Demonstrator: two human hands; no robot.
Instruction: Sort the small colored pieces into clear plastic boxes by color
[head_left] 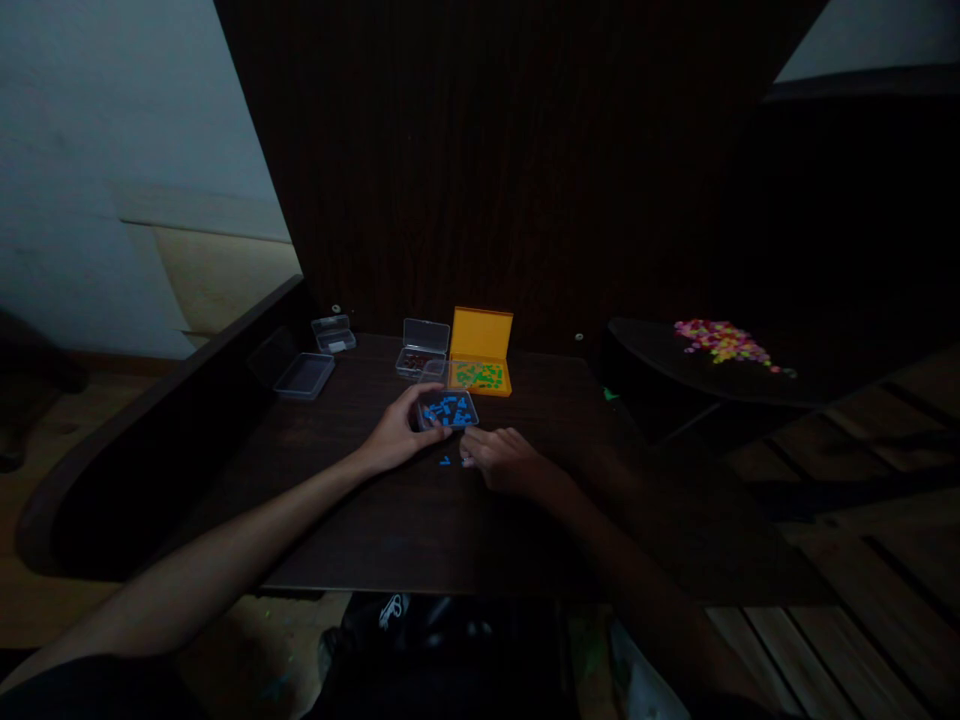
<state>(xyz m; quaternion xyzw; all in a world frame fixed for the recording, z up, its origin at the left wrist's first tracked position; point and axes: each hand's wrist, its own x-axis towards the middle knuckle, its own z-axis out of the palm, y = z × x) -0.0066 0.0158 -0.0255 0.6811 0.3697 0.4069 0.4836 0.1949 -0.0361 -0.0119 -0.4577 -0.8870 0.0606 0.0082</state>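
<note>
My left hand (403, 428) is closed around the left side of a clear plastic box (474, 415) with its lid up. Inside lie several small blue pieces (452, 408). My right hand (495, 455) is just right of the box's near corner, fingers curled and pressed together. Something small and pale shows at its fingertips, too small to name. On the dark table between my hands lies a loose blue piece (445, 461).
Behind stand an open yellow box (482, 332) with green pieces and a clear box (426, 333) with dark reddish pieces. At left are a clear tray (306, 375) and a smaller clear box (334, 332). Colourful small pieces (724, 342) lie on a dark surface at right.
</note>
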